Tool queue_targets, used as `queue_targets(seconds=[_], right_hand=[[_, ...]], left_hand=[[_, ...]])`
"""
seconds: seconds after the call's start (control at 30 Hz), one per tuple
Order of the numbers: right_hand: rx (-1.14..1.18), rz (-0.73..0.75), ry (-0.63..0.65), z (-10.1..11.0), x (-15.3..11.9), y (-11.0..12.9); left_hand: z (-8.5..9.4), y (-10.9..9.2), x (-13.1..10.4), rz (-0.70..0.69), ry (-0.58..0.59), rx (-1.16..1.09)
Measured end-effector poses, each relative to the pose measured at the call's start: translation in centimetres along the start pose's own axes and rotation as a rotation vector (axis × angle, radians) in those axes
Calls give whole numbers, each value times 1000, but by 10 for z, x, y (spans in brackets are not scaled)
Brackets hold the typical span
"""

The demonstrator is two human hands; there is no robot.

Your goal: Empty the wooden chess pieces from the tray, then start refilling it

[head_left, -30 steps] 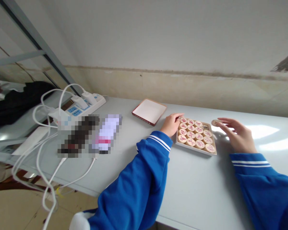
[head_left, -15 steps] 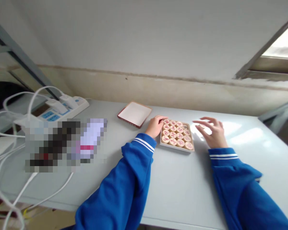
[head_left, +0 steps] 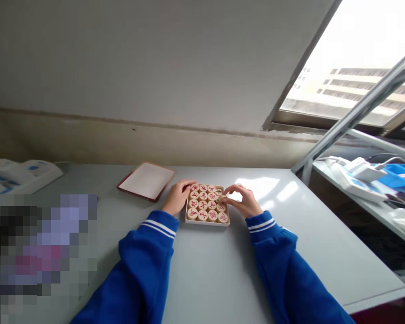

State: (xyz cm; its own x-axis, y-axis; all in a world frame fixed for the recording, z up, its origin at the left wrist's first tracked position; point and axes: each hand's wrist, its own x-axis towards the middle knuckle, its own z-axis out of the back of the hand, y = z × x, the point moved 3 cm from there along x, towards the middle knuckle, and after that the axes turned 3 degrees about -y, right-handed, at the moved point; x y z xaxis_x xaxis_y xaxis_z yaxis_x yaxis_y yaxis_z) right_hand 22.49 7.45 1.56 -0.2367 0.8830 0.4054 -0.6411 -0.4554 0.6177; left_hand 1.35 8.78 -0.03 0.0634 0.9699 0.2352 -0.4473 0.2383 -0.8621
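A shallow square box [head_left: 207, 223] holds rows of round wooden Chinese chess pieces [head_left: 203, 205], most with red characters facing up. Curled around the box's upper left edge is my left hand [head_left: 177, 196], its fingertips against the rim. At the right side of the box, my right hand [head_left: 245, 201] pinches a chess piece [head_left: 220, 198] between thumb and fingers, tilted over the right-hand column. In the top right corner a piece with a dark character [head_left: 219, 191] partly shows. The box lid [head_left: 146, 180] lies inside-up, left of the box.
Blurred-out items [head_left: 67, 225] lie on the table at left, near a white power strip [head_left: 37, 175]. A wall runs behind the table. At right are a metal frame post [head_left: 354, 108] and a shelf with another power strip [head_left: 357, 177].
My right hand has moved left from the bare table to the box, now with a chess piece in its pinch. My left hand stays at the box. The view has turned right.
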Motion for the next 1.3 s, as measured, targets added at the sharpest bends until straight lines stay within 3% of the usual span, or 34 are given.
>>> queue_targets(seconds=[0.1,0.17,0.3,0.4,0.5,0.63,0.73,1.07,1.17,1.3], right_hand=[[166,-149,39,12,0,-15],[156,-294,61,19,-3,-30],[-276,-485,-19,29,-8,-51],[-508,-439,-145,30,-6,-46],[-457,-251,-173,29,-3,-30],[-237,115,49,15,-6,0],[-249,210,184,3,-9,11],[48,5,221,-5,-8,9],[184,-78,172,7,-6,6],[333,-252,69,30,-6,-18]], left_hand=[[-1,3,1,-10,7,-7],[-1,5,2,-17,13,-14],[-2,9,3,-35,21,-17],[-2,9,4,-42,22,-16],[-2,8,3,-38,20,-11],[-2,8,3,-39,16,-1],[-2,9,4,-49,19,1],[-2,8,4,-62,18,34],[-1,9,4,-65,15,33],[-2,10,4,-59,7,21]])
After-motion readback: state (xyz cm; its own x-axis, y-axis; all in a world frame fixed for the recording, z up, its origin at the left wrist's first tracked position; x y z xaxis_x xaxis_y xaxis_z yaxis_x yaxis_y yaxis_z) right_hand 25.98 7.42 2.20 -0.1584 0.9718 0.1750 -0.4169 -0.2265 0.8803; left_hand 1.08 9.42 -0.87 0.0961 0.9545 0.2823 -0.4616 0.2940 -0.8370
